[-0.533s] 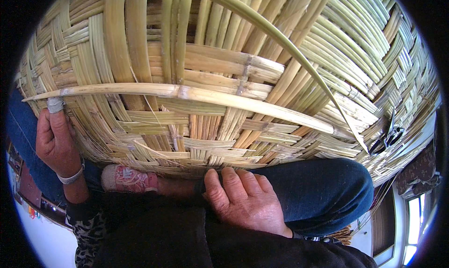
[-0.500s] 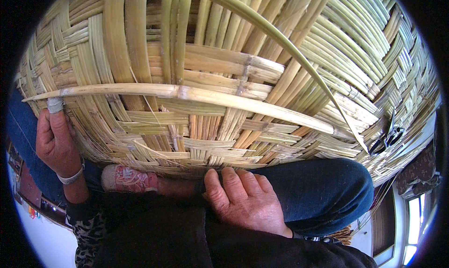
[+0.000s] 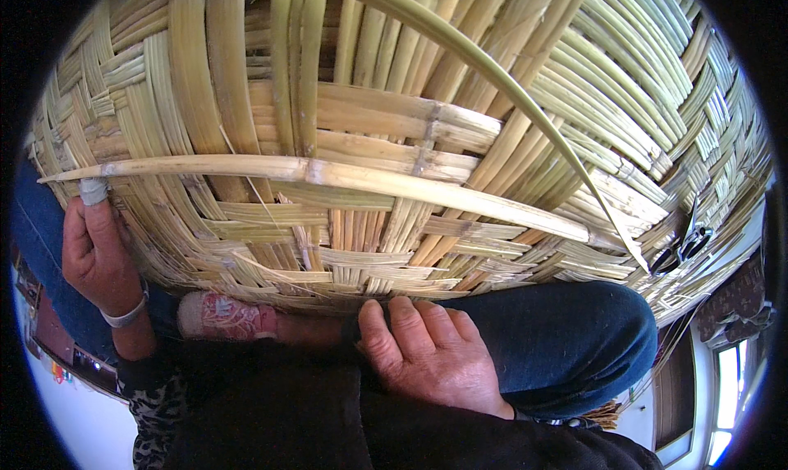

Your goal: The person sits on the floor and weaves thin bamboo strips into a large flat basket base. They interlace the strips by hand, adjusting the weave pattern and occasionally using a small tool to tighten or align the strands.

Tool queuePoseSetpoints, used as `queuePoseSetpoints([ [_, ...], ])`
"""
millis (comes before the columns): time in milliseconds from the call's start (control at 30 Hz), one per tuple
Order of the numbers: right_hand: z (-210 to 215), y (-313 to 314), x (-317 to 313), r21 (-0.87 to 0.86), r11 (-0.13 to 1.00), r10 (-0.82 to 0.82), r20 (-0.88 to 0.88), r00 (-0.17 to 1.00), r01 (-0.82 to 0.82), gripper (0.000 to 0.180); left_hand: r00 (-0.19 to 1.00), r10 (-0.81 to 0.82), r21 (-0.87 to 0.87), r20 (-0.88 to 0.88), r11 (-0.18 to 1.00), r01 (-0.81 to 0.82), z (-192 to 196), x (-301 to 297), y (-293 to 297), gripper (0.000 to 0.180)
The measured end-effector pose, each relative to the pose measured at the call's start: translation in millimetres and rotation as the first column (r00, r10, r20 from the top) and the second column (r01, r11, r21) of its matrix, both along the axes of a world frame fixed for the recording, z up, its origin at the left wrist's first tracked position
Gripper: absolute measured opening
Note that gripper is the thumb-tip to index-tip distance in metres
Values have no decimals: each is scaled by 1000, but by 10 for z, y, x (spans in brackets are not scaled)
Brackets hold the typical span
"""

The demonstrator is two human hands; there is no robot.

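A large basket woven from flat bamboo strips (image 3: 394,142) fills most of the view and rests across my lap. A long loose bamboo strip (image 3: 328,176) lies across it from left to right. My left hand (image 3: 94,252), with a taped fingertip and a white wristband, holds the basket's left edge where that strip ends. My right hand (image 3: 431,355) curls its fingers around the basket's near rim at the bottom centre. A thin green strip (image 3: 525,109) arcs over the weave from the top to the right.
My legs in blue trousers (image 3: 566,347) lie under the basket. A foot in a pink patterned sock (image 3: 222,316) shows below the rim. Black scissors (image 3: 685,244) sit on the weave at the right. A window (image 3: 726,388) is at the lower right.
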State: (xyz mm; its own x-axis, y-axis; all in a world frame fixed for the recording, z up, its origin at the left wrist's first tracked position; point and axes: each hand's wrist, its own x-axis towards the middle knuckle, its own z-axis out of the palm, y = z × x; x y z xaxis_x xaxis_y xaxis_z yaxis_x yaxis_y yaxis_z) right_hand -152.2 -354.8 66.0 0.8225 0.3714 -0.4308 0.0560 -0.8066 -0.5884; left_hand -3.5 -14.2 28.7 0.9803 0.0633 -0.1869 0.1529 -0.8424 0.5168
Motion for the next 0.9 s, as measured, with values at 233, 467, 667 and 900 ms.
queuePoseSetpoints([
  [233,-6,5,-15,-1,1000,-4,11,1000,4,36,1000,-15,10,16,1000,15,-8,7,-23,25],
  [467,-9,15,-19,-4,1000,-8,12,1000,8,36,1000,9,35,29,999,-10,-6,0,-114,26],
  [667,-15,9,-21,3,1000,-10,19,1000,10,35,999,17,11,30,1000,-17,-12,-2,-116,27],
  [900,-13,18,-23,11,999,-35,22,999,35,35,1000,9,7,25,1000,-9,-7,-11,-90,27],
])
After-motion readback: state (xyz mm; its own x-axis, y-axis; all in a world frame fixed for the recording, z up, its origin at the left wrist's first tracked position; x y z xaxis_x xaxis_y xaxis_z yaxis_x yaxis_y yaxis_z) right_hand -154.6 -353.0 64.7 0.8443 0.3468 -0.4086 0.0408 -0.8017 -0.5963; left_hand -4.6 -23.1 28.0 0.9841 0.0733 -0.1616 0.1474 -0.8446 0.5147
